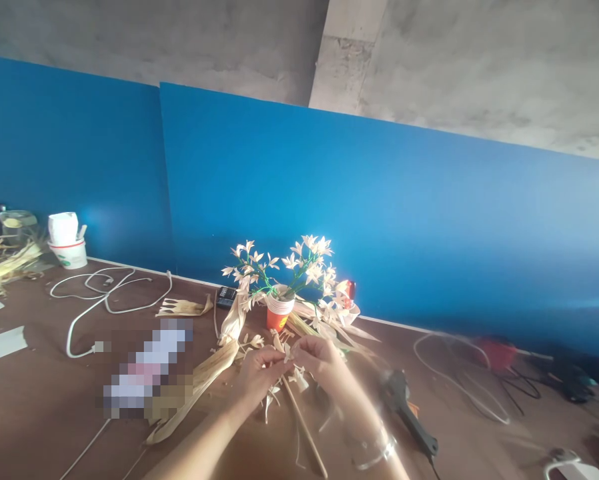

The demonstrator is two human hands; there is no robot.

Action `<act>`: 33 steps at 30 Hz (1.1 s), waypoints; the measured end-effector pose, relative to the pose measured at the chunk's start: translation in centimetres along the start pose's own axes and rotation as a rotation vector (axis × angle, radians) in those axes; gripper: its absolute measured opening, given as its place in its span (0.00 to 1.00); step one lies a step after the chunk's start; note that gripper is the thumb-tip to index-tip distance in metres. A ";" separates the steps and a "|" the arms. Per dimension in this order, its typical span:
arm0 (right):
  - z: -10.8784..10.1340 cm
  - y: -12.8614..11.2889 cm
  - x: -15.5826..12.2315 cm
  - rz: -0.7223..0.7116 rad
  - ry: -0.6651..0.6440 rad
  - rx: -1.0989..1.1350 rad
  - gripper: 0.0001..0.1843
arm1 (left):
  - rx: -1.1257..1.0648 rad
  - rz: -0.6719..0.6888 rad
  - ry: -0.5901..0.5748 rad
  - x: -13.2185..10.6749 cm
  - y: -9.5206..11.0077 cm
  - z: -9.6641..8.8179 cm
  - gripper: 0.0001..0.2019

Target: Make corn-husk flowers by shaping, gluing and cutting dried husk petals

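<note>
My left hand [260, 379] and my right hand [322, 363] meet over the brown table, fingers pinched together on a small pale husk flower piece [286, 349]. Fingertips partly cover it, so its exact shape is hard to make out. Just beyond the hands stands a stack of red and white paper cups [279, 312] bearing pale husk flowers [313, 272] on green stems. Small cut husk petals [271, 399] lie beneath my fingers. A thin wooden stick [302, 423] slants toward me between my forearms.
Right of my arm lies a black glue gun [409, 413]. A long dried husk [199, 387] and a pixelated object [147, 367] lie left. White cables [107, 293] loop near a white tub [68, 253]. A blue partition [379, 213] runs behind the table [79, 427].
</note>
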State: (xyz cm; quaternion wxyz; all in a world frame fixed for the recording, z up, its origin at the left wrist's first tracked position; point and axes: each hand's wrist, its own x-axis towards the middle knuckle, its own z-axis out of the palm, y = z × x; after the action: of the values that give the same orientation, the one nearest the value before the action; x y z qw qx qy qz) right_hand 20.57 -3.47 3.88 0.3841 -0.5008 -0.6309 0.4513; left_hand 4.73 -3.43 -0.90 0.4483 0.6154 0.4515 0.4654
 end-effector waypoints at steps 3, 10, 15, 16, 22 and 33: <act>0.0 0.1 0.0 0.020 0.018 -0.007 0.09 | 0.012 0.019 -0.007 0.0 0.0 0.0 0.18; -0.1 -0.3 -0.2 0.025 -0.005 0.021 0.10 | -0.070 0.036 -0.040 -0.1 0.2 -0.2 0.20; -0.1 -0.3 -0.2 0.030 -0.023 0.047 0.09 | -0.095 0.068 -0.065 -0.1 0.2 -0.3 0.20; -0.1 -0.2 -0.1 0.027 -0.022 0.048 0.08 | -0.105 0.062 -0.071 -0.1 0.1 -0.3 0.19; -0.1 -0.1 -0.2 0.075 0.048 0.106 0.10 | -0.257 -0.124 -0.147 0.0 0.0 0.0 0.15; -0.2 -0.3 -0.3 0.113 0.129 0.123 0.08 | -0.091 -0.093 0.036 0.0 0.3 0.3 0.12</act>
State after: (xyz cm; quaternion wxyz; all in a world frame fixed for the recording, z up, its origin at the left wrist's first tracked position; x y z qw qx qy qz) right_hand 20.70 -3.71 4.18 0.4279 -0.5392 -0.5468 0.4767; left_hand 5.06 -3.49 -0.66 0.4888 0.5643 0.4656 0.4752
